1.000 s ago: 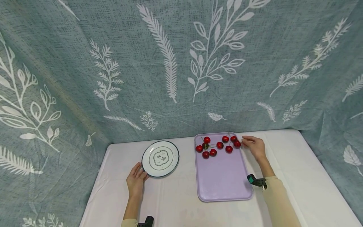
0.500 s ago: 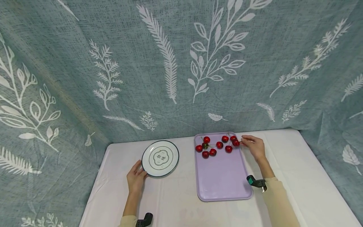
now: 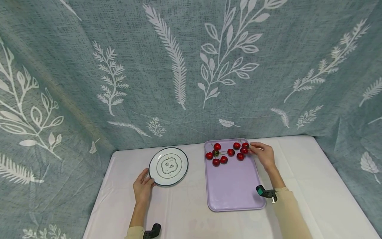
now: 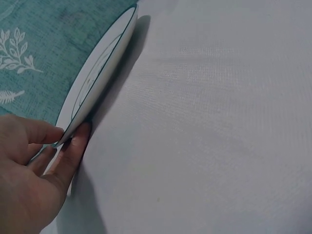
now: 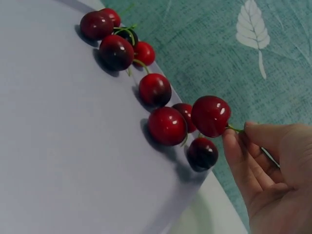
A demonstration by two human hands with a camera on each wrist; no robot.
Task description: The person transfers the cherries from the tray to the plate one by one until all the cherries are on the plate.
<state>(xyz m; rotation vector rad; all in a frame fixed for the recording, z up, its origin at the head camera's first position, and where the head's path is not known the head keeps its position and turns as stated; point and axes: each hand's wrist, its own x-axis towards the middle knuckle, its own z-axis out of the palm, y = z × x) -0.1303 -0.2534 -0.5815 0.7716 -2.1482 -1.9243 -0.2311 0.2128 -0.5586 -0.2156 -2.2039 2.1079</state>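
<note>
By its stem, my right hand (image 3: 265, 156) pinches a dark red cherry (image 5: 211, 116) between thumb and fingertips. In the right wrist view that cherry hangs near the others at the far edge of the lilac tray (image 3: 234, 189). Several more cherries (image 5: 155, 90) with green stems lie on the tray's far end. At the left, a white plate (image 3: 182, 166) with a dark blue rim and a printed centre is gripped at its near-left edge by my left hand (image 3: 142, 192). The thumb lies on the rim and fingers reach underneath. In the left wrist view the plate is tilted.
A white cloth (image 3: 185, 205) covers the table under plate and tray. Behind and at both sides hangs a teal curtain (image 3: 134, 83) with white leaf prints. Black wrist cameras (image 3: 265, 193) are strapped to both forearms.
My right hand has shifted a little to the left, carrying the cherry inward over the tray. The left hand and plate have barely moved.
</note>
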